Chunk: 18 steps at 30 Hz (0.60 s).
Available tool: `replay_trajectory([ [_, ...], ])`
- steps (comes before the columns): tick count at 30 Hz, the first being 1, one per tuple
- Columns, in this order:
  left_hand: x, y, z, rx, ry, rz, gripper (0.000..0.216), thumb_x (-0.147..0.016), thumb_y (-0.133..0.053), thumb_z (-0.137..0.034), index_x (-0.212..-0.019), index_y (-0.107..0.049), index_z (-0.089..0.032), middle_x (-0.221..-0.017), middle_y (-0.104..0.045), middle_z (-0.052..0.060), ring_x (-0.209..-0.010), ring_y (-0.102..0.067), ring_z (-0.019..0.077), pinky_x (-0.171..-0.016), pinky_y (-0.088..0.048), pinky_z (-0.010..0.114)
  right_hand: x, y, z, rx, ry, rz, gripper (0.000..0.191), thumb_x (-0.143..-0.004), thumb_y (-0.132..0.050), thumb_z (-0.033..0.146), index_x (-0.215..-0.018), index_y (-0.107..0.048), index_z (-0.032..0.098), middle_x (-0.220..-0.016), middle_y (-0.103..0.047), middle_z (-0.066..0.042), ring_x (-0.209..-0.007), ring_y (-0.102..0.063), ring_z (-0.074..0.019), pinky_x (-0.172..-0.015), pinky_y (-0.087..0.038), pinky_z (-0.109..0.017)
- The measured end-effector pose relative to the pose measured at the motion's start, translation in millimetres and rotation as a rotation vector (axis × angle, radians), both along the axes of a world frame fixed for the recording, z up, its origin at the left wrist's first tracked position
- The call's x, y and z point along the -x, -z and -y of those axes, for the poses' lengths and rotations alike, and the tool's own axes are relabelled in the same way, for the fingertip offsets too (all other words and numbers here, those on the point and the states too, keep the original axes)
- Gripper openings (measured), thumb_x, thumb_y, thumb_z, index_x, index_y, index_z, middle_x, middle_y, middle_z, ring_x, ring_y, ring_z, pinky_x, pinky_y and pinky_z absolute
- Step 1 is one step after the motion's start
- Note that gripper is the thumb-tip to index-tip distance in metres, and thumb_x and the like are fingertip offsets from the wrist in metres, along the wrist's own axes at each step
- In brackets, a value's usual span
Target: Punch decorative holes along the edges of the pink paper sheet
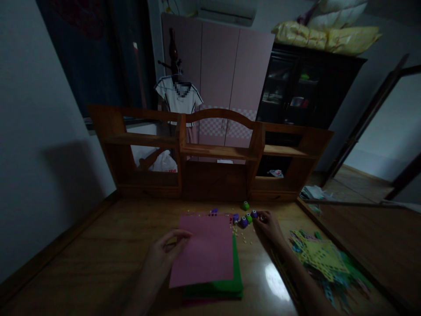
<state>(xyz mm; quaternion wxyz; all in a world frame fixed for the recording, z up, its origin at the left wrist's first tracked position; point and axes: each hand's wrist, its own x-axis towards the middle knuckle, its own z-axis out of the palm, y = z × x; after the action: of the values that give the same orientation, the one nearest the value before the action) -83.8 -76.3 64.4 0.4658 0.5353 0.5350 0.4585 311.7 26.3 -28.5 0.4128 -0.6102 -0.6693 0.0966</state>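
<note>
My left hand (171, 248) is closed in a pinch on the left edge of a pink sheet of paper (205, 250). That sheet lies over a stack of green paper (238, 281). Past its far right corner, my right hand (270, 226) has its fingers closed around a small paper punch (262, 217), mostly covered by the fingers. Right beside the fingertips stands a purple punch (254, 213). Other small punches are grouped to its left, among them a green punch (248, 218) and a purple punch (244, 221). Another green punch (245, 205) stands farther back.
Tiny yellow paper bits (242, 237) lie scattered near the punches. At the right is a pile of hole-punched yellow paper (324, 256) with green and other coloured scraps. A wooden shelf unit (215, 152) borders the back of the wooden table (98, 245).
</note>
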Motion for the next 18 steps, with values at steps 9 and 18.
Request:
replay_trajectory([
  [9, -1.4, -12.9, 0.4, 0.034, -0.041, 0.041, 0.032, -0.066, -0.063, -0.041, -0.085, -0.065, -0.015, -0.089, -0.066, 0.007, -0.078, -0.061, 0.0201, -0.062, -0.045, 0.024, -1.5, 3.1, -3.4, 0.008, 0.005, -0.017, 0.031, -0.072, -0.057, 0.042, -0.093, -0.066, 0.020, -0.094, -0.061, -0.008, -0.085, -0.057, -0.0233, -0.074, -0.046, -0.033],
  [18, -5.2, -23.4, 6.9, 0.018, -0.092, 0.071, 0.034, -0.063, -0.064, -0.043, -0.082, -0.067, -0.015, -0.089, -0.067, 0.007, -0.083, -0.060, 0.0217, -0.067, -0.046, 0.026, -0.8, 3.3, -1.8, -0.010, -0.007, -0.018, 0.031, -0.074, -0.056, 0.041, -0.094, -0.066, 0.020, -0.094, -0.061, -0.008, -0.085, -0.058, -0.0227, -0.076, -0.046, -0.032],
])
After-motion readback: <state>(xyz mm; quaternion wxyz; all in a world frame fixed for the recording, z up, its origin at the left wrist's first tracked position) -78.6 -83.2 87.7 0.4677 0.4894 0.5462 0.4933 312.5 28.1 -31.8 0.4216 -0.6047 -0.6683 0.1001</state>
